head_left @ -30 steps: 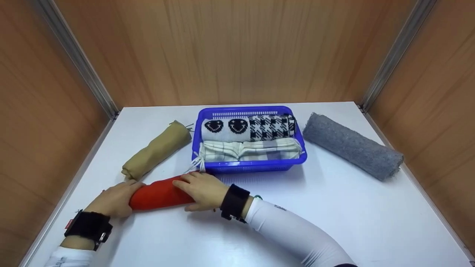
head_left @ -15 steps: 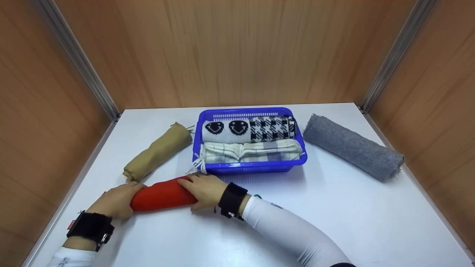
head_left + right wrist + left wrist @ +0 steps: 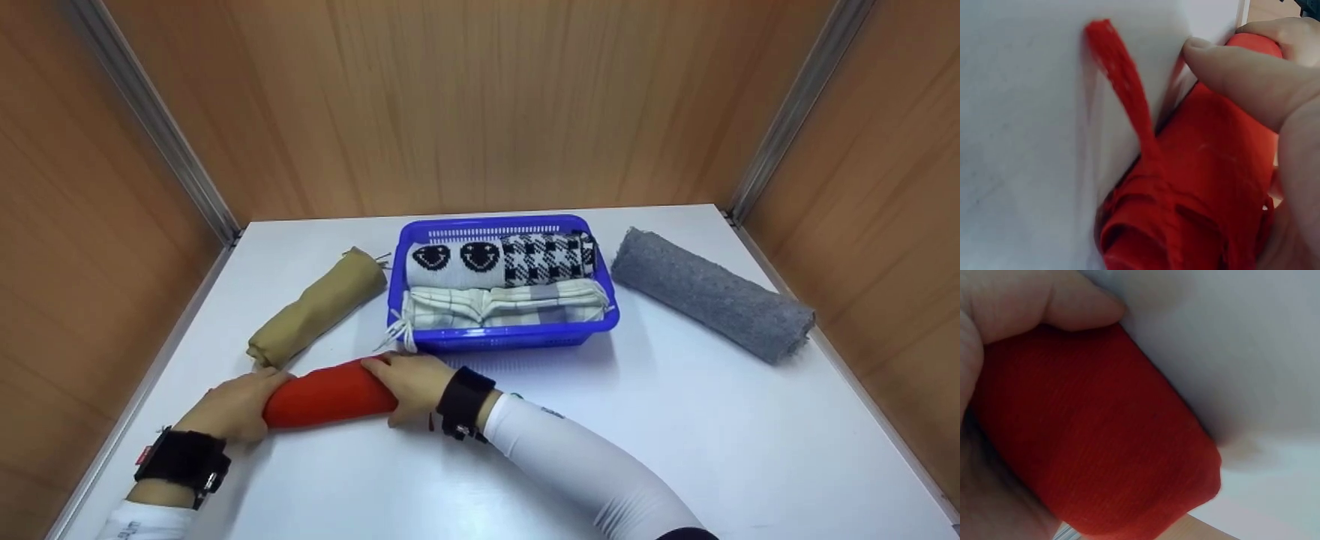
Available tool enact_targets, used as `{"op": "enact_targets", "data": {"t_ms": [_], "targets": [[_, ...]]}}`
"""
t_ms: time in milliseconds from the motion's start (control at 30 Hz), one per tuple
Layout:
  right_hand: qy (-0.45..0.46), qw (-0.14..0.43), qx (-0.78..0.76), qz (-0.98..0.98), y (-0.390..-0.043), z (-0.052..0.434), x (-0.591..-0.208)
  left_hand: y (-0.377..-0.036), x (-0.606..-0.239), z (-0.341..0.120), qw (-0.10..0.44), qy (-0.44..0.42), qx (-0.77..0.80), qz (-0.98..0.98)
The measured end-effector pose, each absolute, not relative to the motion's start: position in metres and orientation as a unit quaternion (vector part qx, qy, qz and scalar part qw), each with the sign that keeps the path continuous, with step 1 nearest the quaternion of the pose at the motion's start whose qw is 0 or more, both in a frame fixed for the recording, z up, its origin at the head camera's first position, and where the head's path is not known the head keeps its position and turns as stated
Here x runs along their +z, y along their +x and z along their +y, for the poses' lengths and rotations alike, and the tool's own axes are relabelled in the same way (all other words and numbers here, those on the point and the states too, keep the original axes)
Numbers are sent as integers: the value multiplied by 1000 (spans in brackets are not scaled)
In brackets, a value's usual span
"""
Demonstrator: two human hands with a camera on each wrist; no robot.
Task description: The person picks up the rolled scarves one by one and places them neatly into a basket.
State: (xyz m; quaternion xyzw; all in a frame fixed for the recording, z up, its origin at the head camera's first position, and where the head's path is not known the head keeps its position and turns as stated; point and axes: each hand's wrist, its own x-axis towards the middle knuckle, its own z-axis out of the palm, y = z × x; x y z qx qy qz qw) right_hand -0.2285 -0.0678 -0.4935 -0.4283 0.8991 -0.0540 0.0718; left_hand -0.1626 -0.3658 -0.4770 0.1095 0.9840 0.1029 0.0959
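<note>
A rolled red cloth [image 3: 328, 394] lies on the white table [image 3: 712, 420] in front of the blue basket [image 3: 501, 337]. My left hand [image 3: 234, 405] grips its left end, thumb curled over the fabric [image 3: 1100, 439]. My right hand [image 3: 409, 379] grips its right end, thumb pressed along the roll [image 3: 1213, 185]. A loose red strip [image 3: 1120, 90] trails from that end onto the table. The basket holds a smiley-and-houndstooth roll [image 3: 499, 259] and a cream checked roll [image 3: 506, 304].
A tan rolled cloth [image 3: 319, 306] lies left of the basket. A grey rolled cloth [image 3: 709, 294] lies to its right. Wooden walls [image 3: 480, 105] close in the table on three sides.
Both hands and the red roll have shifted very slightly toward the basket; the right forearm has drawn a little to the left. Nothing else moved.
</note>
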Motion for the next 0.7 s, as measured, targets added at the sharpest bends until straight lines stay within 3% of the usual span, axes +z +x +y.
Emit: {"op": "enact_targets", "data": {"t_ms": [700], "targets": [[-411,89,-36,906,-229,-74,-489,-162,-479,-367,98,112,99,984]]}}
